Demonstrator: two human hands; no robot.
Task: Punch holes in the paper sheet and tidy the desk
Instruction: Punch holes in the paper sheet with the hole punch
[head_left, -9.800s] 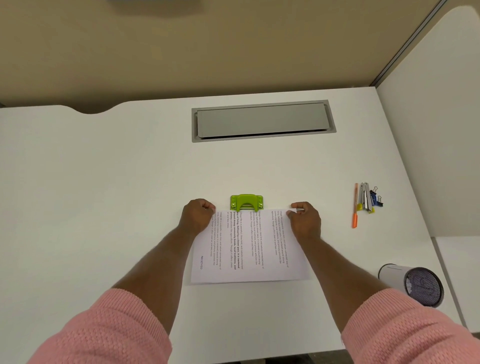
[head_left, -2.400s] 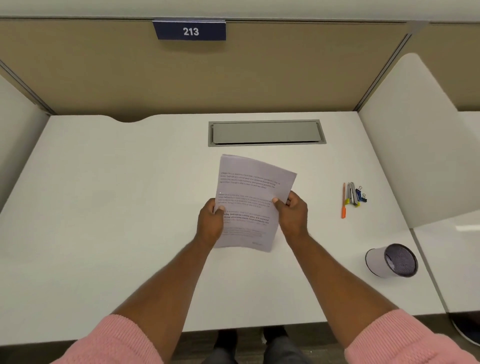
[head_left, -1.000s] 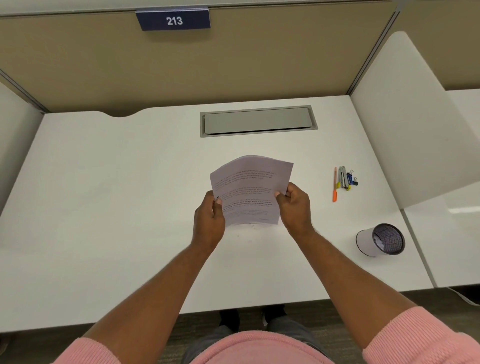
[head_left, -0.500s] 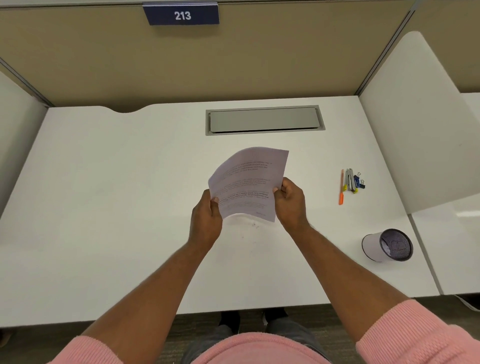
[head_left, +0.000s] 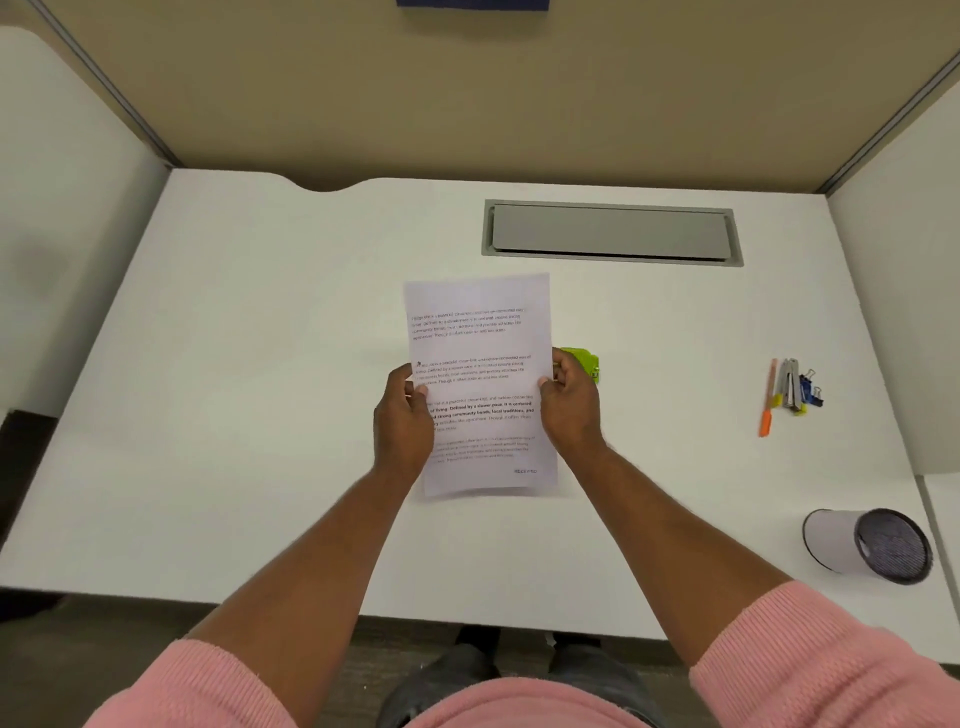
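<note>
I hold a printed paper sheet (head_left: 478, 343) upright in portrait above the middle of the white desk (head_left: 260, 364). My left hand (head_left: 402, 426) pinches its left edge and my right hand (head_left: 569, 405) pinches its right edge, both around mid-height. A small dark hole shows near the sheet's left edge, just above my left thumb. The green hole punch (head_left: 584, 361) lies on the desk behind my right hand, mostly hidden by the hand and the sheet.
At the right lie an orange pen (head_left: 768, 400), a stapler (head_left: 789, 387) and blue binder clips (head_left: 811, 389). A white mesh cup (head_left: 865, 543) lies on its side near the front right corner. A grey cable flap (head_left: 610, 233) sits at the back. Partition panels close in both sides.
The sheet has turned from tilted and curled to a straight portrait hold. The view has shifted, and the green punch now shows beside my right hand.
</note>
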